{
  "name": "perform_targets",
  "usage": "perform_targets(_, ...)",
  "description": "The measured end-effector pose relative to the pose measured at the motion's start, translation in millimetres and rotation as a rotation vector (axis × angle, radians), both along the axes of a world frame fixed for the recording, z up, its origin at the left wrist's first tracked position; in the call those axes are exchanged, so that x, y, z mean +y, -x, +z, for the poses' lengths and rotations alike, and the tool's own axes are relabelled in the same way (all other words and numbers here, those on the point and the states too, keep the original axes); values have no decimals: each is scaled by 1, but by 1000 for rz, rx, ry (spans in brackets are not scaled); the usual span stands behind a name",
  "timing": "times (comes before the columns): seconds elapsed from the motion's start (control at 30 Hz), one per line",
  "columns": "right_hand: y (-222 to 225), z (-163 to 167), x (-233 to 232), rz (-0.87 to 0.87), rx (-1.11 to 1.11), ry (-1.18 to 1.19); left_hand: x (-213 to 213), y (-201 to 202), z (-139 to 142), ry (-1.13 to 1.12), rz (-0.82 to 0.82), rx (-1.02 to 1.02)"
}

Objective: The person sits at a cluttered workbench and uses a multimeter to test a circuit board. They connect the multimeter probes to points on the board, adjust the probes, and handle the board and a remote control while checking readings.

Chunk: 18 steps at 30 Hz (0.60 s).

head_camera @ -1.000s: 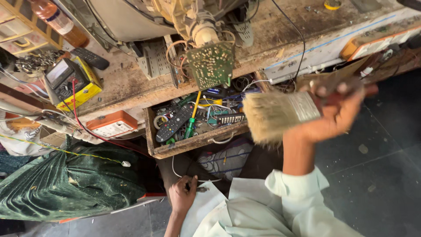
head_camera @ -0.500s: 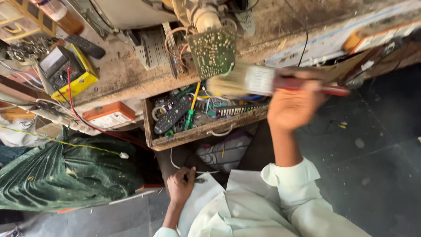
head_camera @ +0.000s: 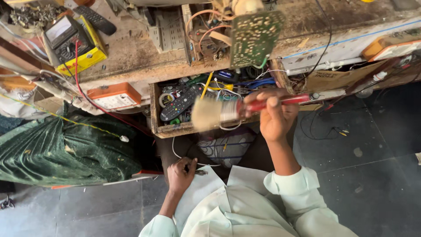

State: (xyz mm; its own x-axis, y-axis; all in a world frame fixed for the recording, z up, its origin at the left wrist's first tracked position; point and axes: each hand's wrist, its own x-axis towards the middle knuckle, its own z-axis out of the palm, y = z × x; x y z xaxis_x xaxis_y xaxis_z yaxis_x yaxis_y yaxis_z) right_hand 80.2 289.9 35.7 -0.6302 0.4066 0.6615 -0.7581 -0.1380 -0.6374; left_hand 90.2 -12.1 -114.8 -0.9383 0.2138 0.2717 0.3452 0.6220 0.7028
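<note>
Two bare hands are in view as we look down from our head at a cluttered wooden workbench (head_camera: 131, 61). Our right hand (head_camera: 274, 116) is raised in front of the bench, fingers curled tight around the red handle of a paintbrush (head_camera: 237, 110), thumb and forefinger pinching it near the metal ferrule. We judge this grip near the ferrule gives us control of the bristle end. The brush lies almost level, its long axis running left to right; the pale bristles point to our left, the red handle tip to our right. The bristle end is blurred. It hangs just in front of an open wooden drawer (head_camera: 175, 129) packed with wires, small parts and a black remote control (head_camera: 180, 103).

Above the brush, a green circuit board (head_camera: 255, 37) hangs over the bench edge on its wires, tilted with its soldered side towards us, which seems to keep it within reach of the bristles.

Our left hand (head_camera: 180, 174) is low, near our lap, fingers curled loosely around something small and dark; we cannot tell what.

On the bench to the left sit a yellow multimeter (head_camera: 72, 41) with a red lead and an orange box (head_camera: 114, 95). A green cloth bundle (head_camera: 61, 151) lies below.
</note>
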Motion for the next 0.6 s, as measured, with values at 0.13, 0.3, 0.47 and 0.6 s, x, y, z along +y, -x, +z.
perform_targets(0.13,6,7,-28,-558,7,-197,-5,0,3,-30,-23,35)
perform_targets(0.3,23,14,-76,-275,-89,-669,-8,-1,4,-52,-17,20)
perform_targets(0.47,38,31,-118,-193,-11,-738,-16,2,1,-61,-17,35)
perform_targets(0.6,77,53,-148,-604,-33,-1121,-19,5,1,-65,6,-15)
